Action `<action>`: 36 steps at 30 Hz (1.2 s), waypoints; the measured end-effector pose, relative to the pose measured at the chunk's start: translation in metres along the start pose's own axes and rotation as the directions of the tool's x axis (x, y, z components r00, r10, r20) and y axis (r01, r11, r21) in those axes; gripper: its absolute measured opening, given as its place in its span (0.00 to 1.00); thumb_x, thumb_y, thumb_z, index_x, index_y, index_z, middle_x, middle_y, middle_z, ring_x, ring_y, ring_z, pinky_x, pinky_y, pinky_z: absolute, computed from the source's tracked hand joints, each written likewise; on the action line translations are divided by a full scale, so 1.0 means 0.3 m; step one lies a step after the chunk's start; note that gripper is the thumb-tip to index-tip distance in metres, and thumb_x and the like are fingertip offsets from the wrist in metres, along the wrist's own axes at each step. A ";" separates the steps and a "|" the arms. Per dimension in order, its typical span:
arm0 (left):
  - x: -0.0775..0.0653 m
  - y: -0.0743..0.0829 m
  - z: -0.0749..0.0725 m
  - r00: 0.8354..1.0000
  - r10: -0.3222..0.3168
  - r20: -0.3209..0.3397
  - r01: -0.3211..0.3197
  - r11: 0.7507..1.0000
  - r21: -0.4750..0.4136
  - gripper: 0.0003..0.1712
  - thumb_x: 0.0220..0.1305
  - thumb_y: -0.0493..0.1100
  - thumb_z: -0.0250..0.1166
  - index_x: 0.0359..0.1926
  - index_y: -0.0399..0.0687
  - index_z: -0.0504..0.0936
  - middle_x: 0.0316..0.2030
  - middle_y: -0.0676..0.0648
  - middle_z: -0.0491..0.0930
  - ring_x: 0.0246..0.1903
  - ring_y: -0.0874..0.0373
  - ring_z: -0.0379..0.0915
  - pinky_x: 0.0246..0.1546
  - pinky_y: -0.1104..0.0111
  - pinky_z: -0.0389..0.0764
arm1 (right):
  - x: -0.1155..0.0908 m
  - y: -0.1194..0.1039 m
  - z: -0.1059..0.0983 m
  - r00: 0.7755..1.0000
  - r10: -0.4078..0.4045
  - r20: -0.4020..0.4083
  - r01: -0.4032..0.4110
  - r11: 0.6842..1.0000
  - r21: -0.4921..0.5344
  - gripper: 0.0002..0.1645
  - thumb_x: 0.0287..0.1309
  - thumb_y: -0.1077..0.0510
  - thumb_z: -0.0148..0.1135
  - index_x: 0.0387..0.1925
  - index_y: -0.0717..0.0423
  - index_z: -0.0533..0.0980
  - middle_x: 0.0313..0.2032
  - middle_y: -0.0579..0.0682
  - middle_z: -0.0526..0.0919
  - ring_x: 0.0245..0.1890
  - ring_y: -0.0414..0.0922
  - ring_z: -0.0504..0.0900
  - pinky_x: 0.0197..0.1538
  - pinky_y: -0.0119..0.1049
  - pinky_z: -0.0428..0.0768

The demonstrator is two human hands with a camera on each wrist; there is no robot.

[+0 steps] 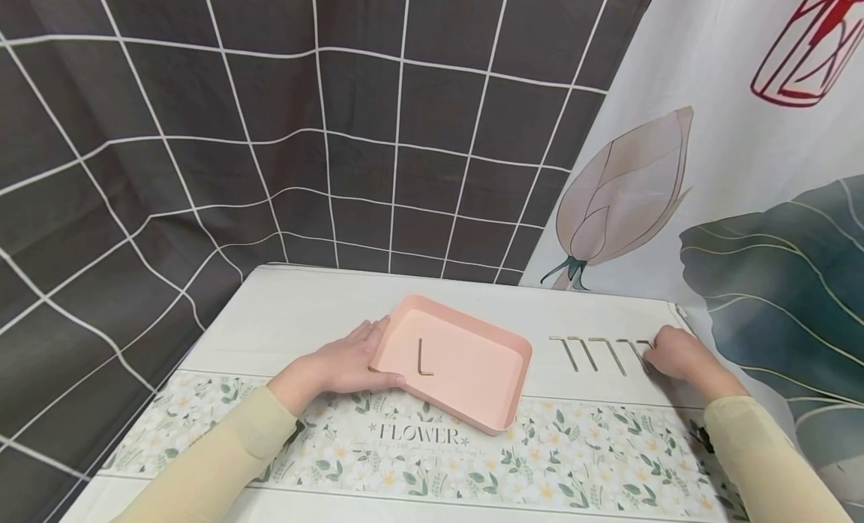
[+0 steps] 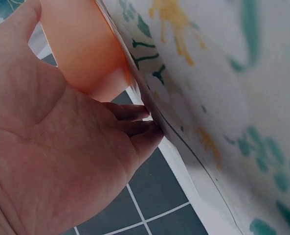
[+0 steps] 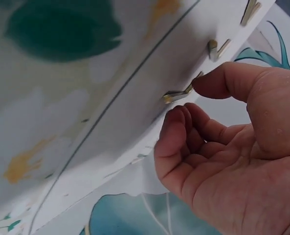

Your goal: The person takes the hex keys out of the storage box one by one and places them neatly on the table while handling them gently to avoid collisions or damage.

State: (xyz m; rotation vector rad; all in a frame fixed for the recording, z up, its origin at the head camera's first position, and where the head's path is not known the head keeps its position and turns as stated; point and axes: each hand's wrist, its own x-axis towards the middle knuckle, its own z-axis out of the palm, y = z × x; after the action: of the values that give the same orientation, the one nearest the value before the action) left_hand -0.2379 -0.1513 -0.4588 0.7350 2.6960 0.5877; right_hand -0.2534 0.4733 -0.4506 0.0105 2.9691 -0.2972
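Observation:
A shallow pink tray lies slanted on the table, with one L-shaped hex key inside it near its left end. My left hand holds the tray's near left corner, thumb along the near side and fingers along the left side. In the left wrist view, the tray's wall shows beside the thumb. At the right, my right hand pinches the rightmost hex key of a row, its thumb touching the metal and its fingers curled close. That key is still in line with its neighbours.
Several more hex keys lie side by side between the tray and my right hand. A white tablecloth with a floral band covers the table. Dark gridded cloth hangs behind, and a leaf-patterned curtain hangs at the right edge.

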 end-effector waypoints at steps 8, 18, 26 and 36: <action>0.000 -0.003 0.000 1.000 -0.003 0.005 0.003 1.000 0.002 0.76 0.66 0.85 0.62 0.91 0.40 0.39 0.90 0.38 0.44 0.88 0.33 0.39 0.84 0.38 0.56 | 0.003 -0.087 -0.035 0.997 -0.030 -0.064 0.030 1.000 -0.001 0.25 0.69 0.61 0.63 0.50 0.87 0.74 0.43 0.78 0.82 0.40 0.66 0.84 0.43 0.62 0.85; 0.000 0.000 -0.003 1.000 -0.006 0.004 0.006 1.000 0.006 0.76 0.67 0.85 0.62 0.91 0.40 0.39 0.90 0.39 0.44 0.88 0.34 0.38 0.84 0.38 0.56 | -0.004 -0.247 -0.041 0.988 -0.074 -0.139 0.085 0.994 0.075 0.29 0.68 0.61 0.64 0.58 0.85 0.72 0.48 0.77 0.80 0.42 0.64 0.83 0.44 0.62 0.85; 0.003 -0.006 0.004 1.000 -0.008 0.002 0.008 1.000 0.012 0.76 0.67 0.84 0.62 0.91 0.40 0.40 0.90 0.39 0.44 0.88 0.34 0.39 0.84 0.38 0.56 | -0.014 -0.385 -0.050 0.969 -0.176 -0.173 0.196 0.975 0.108 0.25 0.68 0.62 0.65 0.57 0.78 0.74 0.48 0.70 0.79 0.42 0.59 0.80 0.45 0.59 0.83; 0.003 -0.008 0.006 1.000 -0.011 0.004 0.011 1.000 0.000 0.77 0.65 0.86 0.61 0.91 0.41 0.39 0.90 0.39 0.44 0.88 0.34 0.38 0.83 0.38 0.56 | -0.019 -0.543 -0.045 0.929 -0.308 -0.203 0.329 0.941 0.078 0.20 0.63 0.63 0.68 0.52 0.70 0.76 0.44 0.62 0.79 0.40 0.54 0.77 0.44 0.53 0.80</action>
State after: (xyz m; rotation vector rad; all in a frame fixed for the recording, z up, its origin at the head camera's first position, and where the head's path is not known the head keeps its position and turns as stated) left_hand -0.2388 -0.1522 -0.4616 0.7201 2.6946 0.5834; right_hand -0.2536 0.3162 -0.4045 -0.4621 3.1289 -0.5291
